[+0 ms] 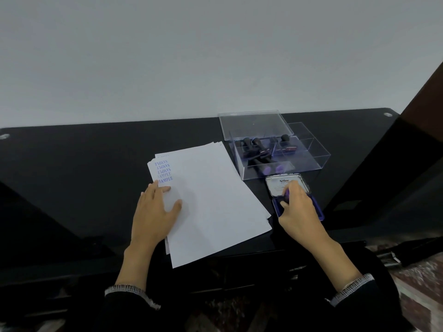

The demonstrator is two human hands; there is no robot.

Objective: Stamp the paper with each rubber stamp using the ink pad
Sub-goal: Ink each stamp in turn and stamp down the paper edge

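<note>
The right hand hides most of the stamp it grips.

A desk set up for office paperwork

A glossy black desk stands against a plain pale grey wall. On it lie a loose stack of white paper sheets stamped "SAMPLE" in blue at the far left corner, a clear acrylic compartment box of black-handled rubber stamps to the right, and a blue "Artline" ink pad nearer.
</note>
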